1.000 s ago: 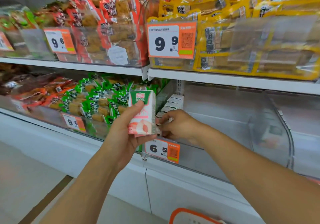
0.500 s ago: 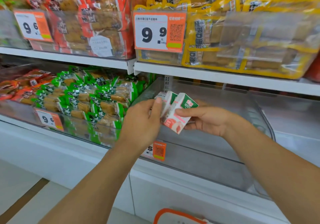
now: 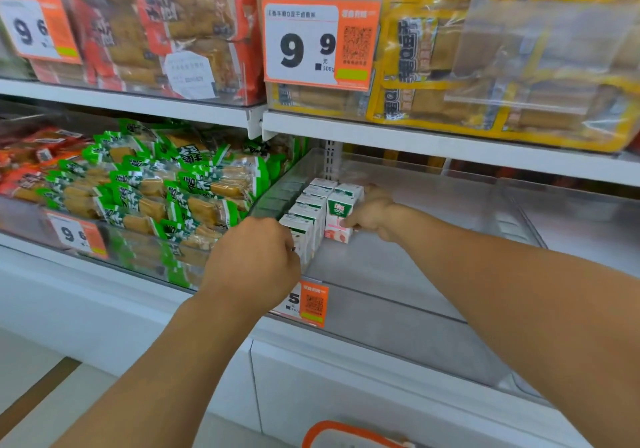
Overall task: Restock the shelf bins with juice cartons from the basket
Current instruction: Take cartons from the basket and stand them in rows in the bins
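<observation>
White-and-green juice carton [image 3: 340,220] with pink fruit print, upright, pinched by right hand [image 3: 372,217]

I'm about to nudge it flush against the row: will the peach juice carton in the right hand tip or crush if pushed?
The juice carton is a tall, narrow box standing upright, so a high push may tip it; a low one looks safer. Its flat faces look stiff, so light pressure likely won't crush it. The right hand grips it beside the carton row, which should brace it.
</observation>
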